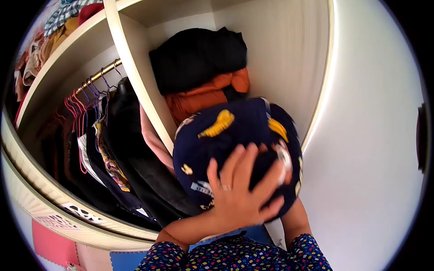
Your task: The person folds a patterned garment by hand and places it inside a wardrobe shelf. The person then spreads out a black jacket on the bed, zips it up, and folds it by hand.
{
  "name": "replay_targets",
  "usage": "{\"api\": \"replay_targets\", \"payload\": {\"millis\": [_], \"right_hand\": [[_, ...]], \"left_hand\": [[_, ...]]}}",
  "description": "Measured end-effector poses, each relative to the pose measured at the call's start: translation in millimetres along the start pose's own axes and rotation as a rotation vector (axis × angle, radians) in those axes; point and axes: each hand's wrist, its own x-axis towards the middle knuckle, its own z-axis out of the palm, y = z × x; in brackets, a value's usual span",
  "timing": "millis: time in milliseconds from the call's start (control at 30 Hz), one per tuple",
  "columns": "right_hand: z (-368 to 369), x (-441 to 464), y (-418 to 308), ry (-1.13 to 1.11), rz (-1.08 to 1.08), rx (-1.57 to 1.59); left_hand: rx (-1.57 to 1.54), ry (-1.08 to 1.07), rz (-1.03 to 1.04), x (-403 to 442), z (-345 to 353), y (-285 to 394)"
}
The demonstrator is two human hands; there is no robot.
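Observation:
A plump, rounded bundle of navy fabric point(205, 147) with yellow, white and brown printed figures fills the middle of the view, in front of a wardrobe compartment. My left hand point(244, 189), with a ring on one finger, lies spread over its near face, slightly blurred. My right forearm point(296, 221) reaches up at the bundle's lower right; the right hand itself is hidden behind the fabric. Behind the bundle, a folded black garment point(199, 56) rests on folded orange-brown clothing point(199, 101) inside the compartment.
An upright divider point(131, 72) separates this compartment from the left section, where dark clothes point(131, 131) hang from a brass-coloured rail point(106, 70). More folded clothes point(68, 27) sit on the upper left shelf. A white wall point(361, 135) stands close on the right. Blue matting point(124, 259) covers floor below.

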Motion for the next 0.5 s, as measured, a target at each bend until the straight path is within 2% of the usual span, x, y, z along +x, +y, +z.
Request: {"api": "replay_targets", "payload": {"millis": [133,233,333,400,467,500], "right_hand": [[-6.6,44.5,33.0,0.018,0.01,0.018],[-30.1,21.1,46.0,0.062,0.056,0.163],[-16.6,-16.8,11.4,0.119,0.11,0.398],[5.6,-23.2,-4.9,0.132,0.118,0.439],[5.8,-21.6,6.4,-0.101,-0.285,-0.256],[7.5,-8.3,14.9,-0.089,-0.215,-0.241]], "left_hand": [[0.181,0.03,-0.113,40.4,58.0,-45.6],[0.195,-0.08,-0.289,57.5,89.3,-101.8],[0.252,-0.113,-0.328,71.4,99.0,-130.5],[0.214,-0.116,-0.367,75.8,104.6,-136.9],[0.215,-0.105,-0.328,79.1,102.1,-132.6],[0.203,-0.101,-0.355,83.4,99.1,-127.7]]}}
